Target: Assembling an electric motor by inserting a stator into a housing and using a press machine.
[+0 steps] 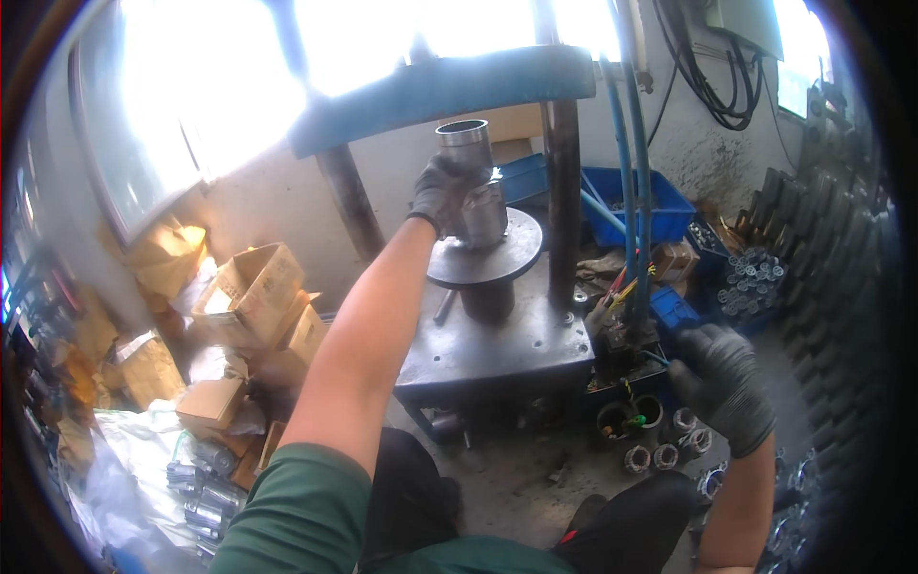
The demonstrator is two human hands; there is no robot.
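"Grey metal at centre frame: an upper tube (466, 140) with a bright rim stands above a heavier housing (486, 218) on the round plate (518, 247) of a workshop press (507, 349). Who has it?"

"A dark-gloved left hand (445, 191), its fingers closed around the tube from the left."

"And the other?"

"The right hand (725, 387), gloved as well, is out to the side, close to a thin blue lever (655, 358). Its fingers are partly bent; whether they grip the lever, one cannot tell."

"How far along does the work look?"

"Placement appears done: the piece is upright on the plate, seen just below the blue crossbeam (449, 86). How far the tube sits into the housing is hidden behind the hand."

"So what is left?"

"By this view, the piece is not yet released or off the plate, so this one seems unfinished. Ring-shaped parts (666, 448) lie on the floor (521, 502) at right, and grey metal parts (203, 515) are piled at lower left; which are finished and which are waiting, the view does not tell."
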